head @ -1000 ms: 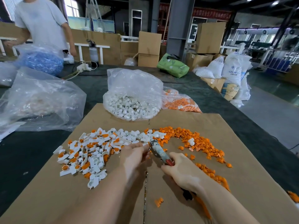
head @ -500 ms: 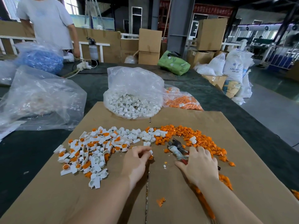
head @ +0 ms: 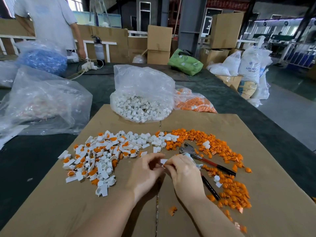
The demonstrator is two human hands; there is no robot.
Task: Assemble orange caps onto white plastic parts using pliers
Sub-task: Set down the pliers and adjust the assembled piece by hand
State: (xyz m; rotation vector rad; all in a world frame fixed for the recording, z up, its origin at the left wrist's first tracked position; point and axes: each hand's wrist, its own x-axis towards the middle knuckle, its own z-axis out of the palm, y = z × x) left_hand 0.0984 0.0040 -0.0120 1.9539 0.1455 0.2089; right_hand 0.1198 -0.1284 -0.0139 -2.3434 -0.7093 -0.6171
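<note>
My left hand and my right hand meet over the middle of the cardboard sheet. Between their fingertips they pinch a small white plastic part. The pliers lie on the cardboard just right of my right hand, with the jaws pointing away and the red-and-black handles spread toward me. Loose orange caps curve around the pliers. A pile of white parts, many with orange caps fitted, lies to the left.
A clear bag of white parts and a bag of orange caps stand at the cardboard's far edge. Large clear bags and a blue-filled bag sit left. A person stands at back left. One orange cap lies near my wrists.
My right hand has laid the pliers down on the cardboard and moved left to meet my left hand. Both hands now hold a white part between them.
</note>
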